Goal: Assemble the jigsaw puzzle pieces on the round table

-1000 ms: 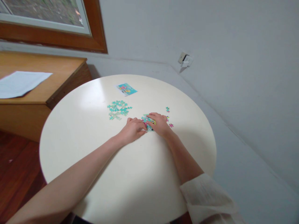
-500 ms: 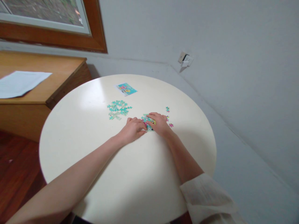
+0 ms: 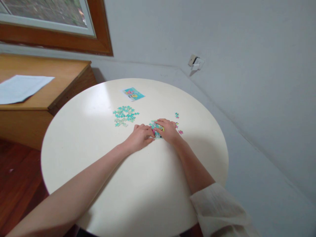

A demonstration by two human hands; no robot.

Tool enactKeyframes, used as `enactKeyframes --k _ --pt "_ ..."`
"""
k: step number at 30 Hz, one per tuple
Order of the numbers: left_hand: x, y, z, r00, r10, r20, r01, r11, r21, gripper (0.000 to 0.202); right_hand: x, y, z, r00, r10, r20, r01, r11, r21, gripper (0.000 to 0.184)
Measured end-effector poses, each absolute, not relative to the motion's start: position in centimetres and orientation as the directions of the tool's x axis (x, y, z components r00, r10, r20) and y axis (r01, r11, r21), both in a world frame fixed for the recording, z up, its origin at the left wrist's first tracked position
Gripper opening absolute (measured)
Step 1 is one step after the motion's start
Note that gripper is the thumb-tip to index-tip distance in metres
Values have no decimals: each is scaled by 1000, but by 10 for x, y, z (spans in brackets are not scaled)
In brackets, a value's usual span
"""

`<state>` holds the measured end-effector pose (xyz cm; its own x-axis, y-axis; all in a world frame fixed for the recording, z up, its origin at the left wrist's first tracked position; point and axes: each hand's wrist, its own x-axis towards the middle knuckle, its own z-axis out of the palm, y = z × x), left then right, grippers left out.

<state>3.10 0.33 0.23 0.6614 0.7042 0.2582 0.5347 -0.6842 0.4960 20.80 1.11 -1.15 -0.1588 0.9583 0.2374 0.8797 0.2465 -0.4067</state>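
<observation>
A joined patch of jigsaw puzzle (image 3: 158, 129), teal with yellow and pink bits, lies on the round white table between my hands. My left hand (image 3: 142, 137) is closed at its left edge, the fingertips pinching a pinkish jigsaw piece (image 3: 152, 132) there. Over the patch's right side rests my right hand (image 3: 169, 129), fingers curved across it and thumb on its face, holding it; the hand hides part of the picture. Just beyond the right hand lie a few loose pieces, among them a pink one (image 3: 181, 132) and a teal one (image 3: 177, 115).
Farther left is a spread of loose teal and pale green pieces (image 3: 125, 114). Behind it lies a picture card (image 3: 133, 94). The round table (image 3: 81, 141) stands near a wall with a socket and plug (image 3: 196, 63). A wooden cabinet (image 3: 69, 79) bears paper sheets (image 3: 23, 88).
Both hands keep their places on the puzzle. The whole view has shifted very slightly; nothing else visibly moved.
</observation>
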Motion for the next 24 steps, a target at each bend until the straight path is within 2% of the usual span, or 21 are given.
enactKeyframes --k 24 --pt "32 3 2 652 724 222 555 -656 511 11 208 11 -11 -154 963 222 883 235 -406 29"
